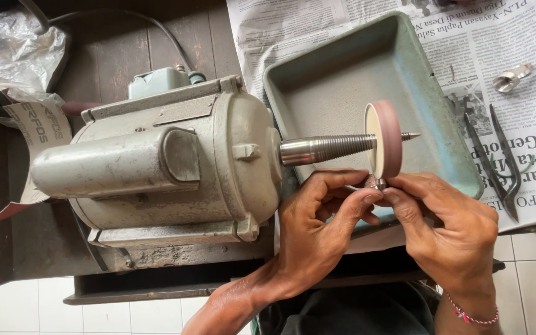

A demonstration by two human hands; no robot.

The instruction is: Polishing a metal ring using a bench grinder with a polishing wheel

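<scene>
At the near edge of the table [44, 248], two bare hands meet under one polishing wheel [387, 139]. The left hand [317, 229] and the right hand [448, 229] pinch between their fingertips one small metal piece [376, 182], which touches the lower rim of the wheel. Both grips are closed tight on that piece, thumb against forefinger, and only a glint of it shows between them; what kind of piece it is cannot be told. The right wrist wears one red and white cord bracelet [469, 316].

The wheel is a reddish disc with a pale face, set on one tapered, threaded steel spindle [327, 149], whose sharp tip pokes out beyond the disc toward the right edge. The spindle comes out of one grey electric motor [156, 164], which lies along the middle of the table, with one dark cable [156, 28] running off toward the far edge.

Under the wheel sits one shallow grey-green metal tray [336, 80]. It rests on one sheet of newspaper [528, 56] spread over the far right corner. On the paper, right of the tray, lie one pair of dark tweezers [497, 161] and, farther off, one small shiny metal part [511, 77]. At the far left corner lies one crumpled plastic bag [17, 53], with one curled strip of sandpaper [41, 136] just near of it.
</scene>
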